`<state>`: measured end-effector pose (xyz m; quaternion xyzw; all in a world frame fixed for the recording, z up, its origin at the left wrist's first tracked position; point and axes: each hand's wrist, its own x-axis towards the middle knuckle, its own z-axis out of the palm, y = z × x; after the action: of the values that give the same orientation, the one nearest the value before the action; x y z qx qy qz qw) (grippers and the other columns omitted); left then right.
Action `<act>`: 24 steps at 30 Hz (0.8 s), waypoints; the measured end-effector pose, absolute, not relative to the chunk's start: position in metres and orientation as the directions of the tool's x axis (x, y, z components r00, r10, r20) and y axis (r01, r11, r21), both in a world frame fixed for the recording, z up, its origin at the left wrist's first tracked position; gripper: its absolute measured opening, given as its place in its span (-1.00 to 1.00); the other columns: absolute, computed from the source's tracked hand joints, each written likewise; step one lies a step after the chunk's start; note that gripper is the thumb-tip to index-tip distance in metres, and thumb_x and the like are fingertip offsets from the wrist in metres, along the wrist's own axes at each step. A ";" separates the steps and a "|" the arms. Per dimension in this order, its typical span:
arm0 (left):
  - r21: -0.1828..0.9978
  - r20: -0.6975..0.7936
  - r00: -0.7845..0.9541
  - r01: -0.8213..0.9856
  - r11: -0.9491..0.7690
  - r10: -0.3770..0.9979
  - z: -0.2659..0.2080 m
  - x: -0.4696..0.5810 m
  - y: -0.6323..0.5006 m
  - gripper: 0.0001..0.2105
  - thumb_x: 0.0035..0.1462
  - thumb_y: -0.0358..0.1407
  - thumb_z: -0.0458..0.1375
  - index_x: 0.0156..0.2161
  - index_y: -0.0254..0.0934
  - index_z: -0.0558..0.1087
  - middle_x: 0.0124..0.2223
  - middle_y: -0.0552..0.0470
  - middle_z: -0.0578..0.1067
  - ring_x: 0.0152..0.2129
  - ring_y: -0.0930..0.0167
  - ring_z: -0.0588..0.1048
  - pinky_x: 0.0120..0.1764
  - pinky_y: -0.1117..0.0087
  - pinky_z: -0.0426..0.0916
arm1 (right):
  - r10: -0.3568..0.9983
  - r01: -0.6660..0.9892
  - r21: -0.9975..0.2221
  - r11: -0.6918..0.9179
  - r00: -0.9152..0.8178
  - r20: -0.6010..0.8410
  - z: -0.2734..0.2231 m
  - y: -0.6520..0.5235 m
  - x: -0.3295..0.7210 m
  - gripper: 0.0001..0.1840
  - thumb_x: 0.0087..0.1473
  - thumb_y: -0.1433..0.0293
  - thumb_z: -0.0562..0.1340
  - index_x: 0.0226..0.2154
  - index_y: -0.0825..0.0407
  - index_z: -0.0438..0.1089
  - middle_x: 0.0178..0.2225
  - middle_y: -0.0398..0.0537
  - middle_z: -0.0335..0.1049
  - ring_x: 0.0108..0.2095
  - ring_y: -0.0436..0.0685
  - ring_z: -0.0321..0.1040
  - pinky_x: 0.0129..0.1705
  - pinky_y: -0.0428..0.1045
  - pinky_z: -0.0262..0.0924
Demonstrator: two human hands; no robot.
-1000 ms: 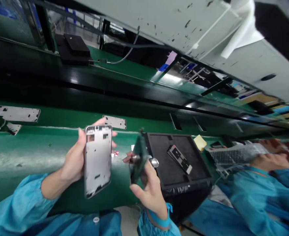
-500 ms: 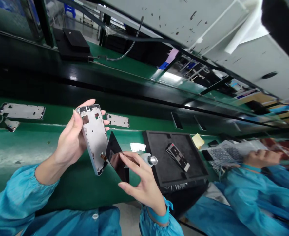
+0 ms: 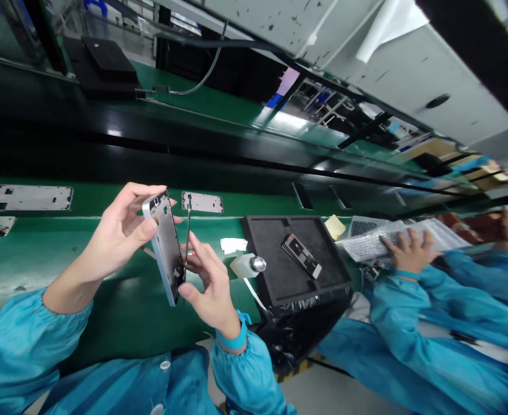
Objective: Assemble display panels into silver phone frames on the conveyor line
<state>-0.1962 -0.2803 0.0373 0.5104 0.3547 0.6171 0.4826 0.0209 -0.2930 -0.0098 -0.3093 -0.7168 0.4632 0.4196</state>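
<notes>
From where I stand, the phone frame [image 3: 164,251] is held up above the green surface [image 3: 120,311], tilted, gripped between the left hand's [image 3: 127,233] thumb and fingers. Just to its right, the dark screen [image 3: 187,242] shows nearly edge-on; the right hand [image 3: 208,279] pinches it near its lower end, and I can't tell whether the two parts touch there. Beyond the hands lies a metal plate [image 3: 202,202], with another [image 3: 29,197] far left. To the right are a white paper [image 3: 234,245], a tipped bottle [image 3: 244,266] and a black tray [image 3: 265,245] holding stacked phone parts [image 3: 301,255]. Farther right, a co-worker's hand [image 3: 412,251] rests on clear plastic sheeting [image 3: 364,246].
</notes>
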 end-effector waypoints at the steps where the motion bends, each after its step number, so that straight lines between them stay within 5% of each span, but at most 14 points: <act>1: 0.934 0.300 -0.030 -0.195 -0.300 0.954 0.037 -0.195 -0.279 -0.53 0.21 -0.04 0.40 0.15 -0.14 0.49 0.04 -0.12 0.57 -0.15 0.18 0.65 -0.28 0.31 0.57 | 0.836 0.049 -0.928 0.370 -0.454 0.309 -0.014 -0.294 0.018 -0.07 0.23 -0.18 0.30 0.48 -0.15 0.16 0.09 0.11 0.37 0.00 0.22 0.52 0.05 0.12 0.55; 5: 0.951 0.298 -0.121 -0.054 -0.306 0.947 0.046 -0.185 -0.277 -0.61 0.19 -0.03 0.40 0.00 -0.20 0.56 -0.02 -0.13 0.57 0.01 0.16 0.56 0.00 0.22 0.55 | 0.853 0.073 -0.937 0.343 -0.443 0.278 -0.025 -0.298 0.011 -0.02 0.21 -0.25 0.25 0.48 -0.12 0.16 0.08 0.13 0.31 0.03 0.22 0.48 0.03 0.12 0.54; 10: 0.953 0.292 -0.123 -0.041 -0.299 0.948 0.052 -0.179 -0.279 -0.63 0.18 -0.07 0.42 -0.01 -0.21 0.54 0.00 -0.13 0.55 0.01 0.16 0.57 0.00 0.21 0.56 | 0.838 0.039 -0.917 0.398 -0.422 0.346 -0.036 -0.294 0.005 -0.05 0.24 -0.23 0.24 0.48 -0.12 0.16 0.12 0.15 0.26 0.09 0.25 0.43 0.15 0.18 0.48; 14: 0.963 0.189 -0.087 -0.177 -0.202 0.978 0.045 -0.170 -0.284 -0.58 0.19 -0.06 0.42 0.03 -0.22 0.48 0.08 -0.16 0.54 -0.13 0.22 0.65 -0.06 0.19 0.61 | 0.831 0.080 -0.895 0.438 -0.415 0.370 -0.054 -0.289 -0.006 -0.04 0.18 -0.21 0.33 0.44 -0.07 0.25 0.12 0.15 0.22 0.00 0.22 0.46 0.13 0.16 0.48; 17: 0.926 0.037 -0.171 -0.366 -0.098 0.985 0.036 -0.157 -0.286 -0.50 0.26 0.03 0.34 0.17 -0.15 0.40 0.22 -0.18 0.51 0.04 0.19 0.61 -0.05 0.23 0.62 | 0.819 0.190 -0.853 0.486 -0.441 0.368 -0.064 -0.287 -0.014 0.02 0.08 -0.16 0.44 0.42 -0.04 0.28 0.25 0.24 0.12 0.06 0.29 0.41 0.16 0.21 0.45; 19: 0.878 -0.064 -0.229 -0.475 -0.054 0.971 0.030 -0.153 -0.286 -0.44 0.30 0.13 0.24 0.25 -0.12 0.35 0.24 -0.18 0.51 0.08 0.19 0.60 -0.08 0.23 0.64 | 0.795 0.219 -0.831 0.512 -0.487 0.362 -0.063 -0.288 -0.016 -0.02 0.20 -0.16 0.34 0.47 -0.03 0.19 0.39 0.32 -0.05 0.12 0.34 0.38 0.22 0.26 0.40; 22: 0.856 -0.109 -0.169 -0.517 0.006 0.980 0.024 -0.153 -0.288 -0.38 0.29 0.27 0.13 0.18 -0.19 0.43 0.00 -0.16 0.66 -0.20 0.21 0.69 -0.18 0.20 0.65 | 0.815 0.160 -0.864 0.478 -0.448 0.368 -0.051 -0.288 -0.011 -0.08 0.36 -0.19 0.09 0.54 -0.06 -0.01 0.51 0.33 -0.28 0.19 0.34 0.37 0.26 0.27 0.36; 24: 0.855 -0.105 -0.069 -0.515 0.055 0.992 0.022 -0.153 -0.293 -0.35 0.27 0.32 0.08 0.07 -0.23 0.51 -0.18 -0.12 0.70 -0.39 0.23 0.69 -0.25 0.18 0.65 | 0.890 0.060 -0.926 0.374 -0.304 0.340 -0.037 -0.284 -0.005 -0.05 0.36 -0.25 -0.01 0.52 -0.02 0.01 0.46 0.35 -0.05 0.14 0.29 0.43 0.11 0.18 0.46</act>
<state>-0.1534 -0.2926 0.0220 0.3037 0.3927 0.6168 0.6108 -0.0049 -0.2839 -0.0370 -0.3496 -0.6791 0.4369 0.4751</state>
